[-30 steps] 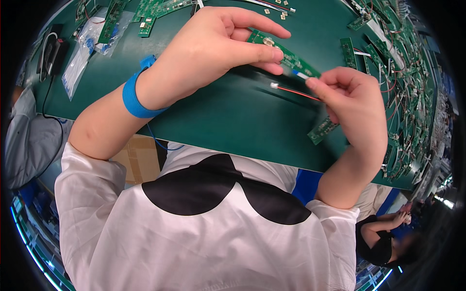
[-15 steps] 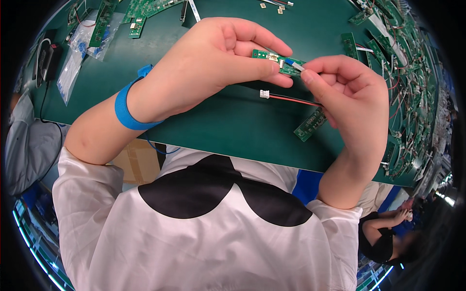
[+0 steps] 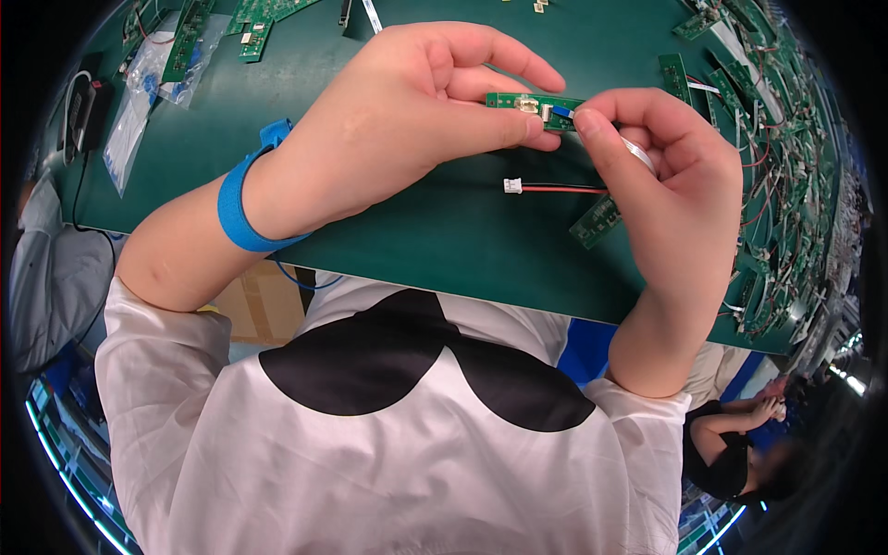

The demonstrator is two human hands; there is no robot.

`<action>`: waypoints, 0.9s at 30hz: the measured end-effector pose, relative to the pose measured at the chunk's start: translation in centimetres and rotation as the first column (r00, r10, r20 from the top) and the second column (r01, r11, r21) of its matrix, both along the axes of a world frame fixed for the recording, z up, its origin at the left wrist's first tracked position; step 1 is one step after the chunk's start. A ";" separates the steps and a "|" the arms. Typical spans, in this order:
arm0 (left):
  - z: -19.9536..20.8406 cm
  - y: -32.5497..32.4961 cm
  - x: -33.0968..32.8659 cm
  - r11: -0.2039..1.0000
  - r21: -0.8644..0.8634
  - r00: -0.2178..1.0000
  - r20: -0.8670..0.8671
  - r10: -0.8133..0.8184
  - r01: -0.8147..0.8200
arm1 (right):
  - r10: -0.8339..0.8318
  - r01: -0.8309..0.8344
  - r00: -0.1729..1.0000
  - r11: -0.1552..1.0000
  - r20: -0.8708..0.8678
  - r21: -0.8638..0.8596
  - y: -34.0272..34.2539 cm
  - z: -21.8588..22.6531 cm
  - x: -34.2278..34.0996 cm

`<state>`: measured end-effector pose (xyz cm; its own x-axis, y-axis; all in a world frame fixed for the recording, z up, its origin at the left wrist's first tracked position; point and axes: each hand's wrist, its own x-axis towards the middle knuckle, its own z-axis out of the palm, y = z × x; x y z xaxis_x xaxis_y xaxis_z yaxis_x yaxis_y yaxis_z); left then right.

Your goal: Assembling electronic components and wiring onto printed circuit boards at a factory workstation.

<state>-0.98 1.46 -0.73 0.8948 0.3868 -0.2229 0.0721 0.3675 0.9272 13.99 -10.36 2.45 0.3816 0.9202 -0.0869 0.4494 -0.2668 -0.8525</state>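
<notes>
The board (image 3: 548, 100) was up over the tabletop (image 3: 444, 245), right of its middle and well in from the near edge. The left hand (image 3: 416, 102) gripped it between thumb and fingers, the index finger stretched out free above it. The right hand (image 3: 661, 166) pinched a ribbon (image 3: 562, 112) between thumb and index finger at the board's right end; its blue tip lay over the board beside a connector, and whether it was seated I could not tell. The ribbon's white length looped back under the curled fingers. Below, a red-and-black wire (image 3: 560, 189) with a white plug ran behind the right hand, above a second board (image 3: 595, 222), partly hidden there. A pile of boards (image 3: 782, 213) lined the tabletop's right edge. By the left edge lay a clear bag (image 3: 139, 129) and a black box (image 3: 85, 116). A blue band (image 3: 242, 203) circled the left wrist.
</notes>
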 end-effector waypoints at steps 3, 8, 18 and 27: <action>0.0 -0.1 0.0 1.000 -0.003 1.000 0.005 0.009 -0.009 | 0.027 -0.027 1.000 1.000 0.009 -0.005 0.0 -0.1 0.1; 0.0 -0.2 -0.1 1.000 -0.001 1.000 0.004 0.000 0.000 | 0.018 -0.018 1.000 1.000 0.011 -0.006 0.0 -0.2 -0.1; -0.2 -0.4 0.0 1.000 0.002 1.000 0.018 -0.004 0.004 | 0.012 -0.012 0.999 1.000 0.033 0.004 -0.2 -0.1 -0.4; -0.1 -0.4 -0.1 1.000 0.003 1.000 0.012 -0.008 0.008 | 0.050 -0.049 0.999 0.998 0.020 -0.033 -0.2 0.0 -0.1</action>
<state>-1.05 1.02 -0.80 0.9005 0.3805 -0.2106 0.0635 0.3641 0.9292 13.84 -10.58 2.41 0.3379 0.9348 -0.1097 0.4800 -0.2714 -0.8342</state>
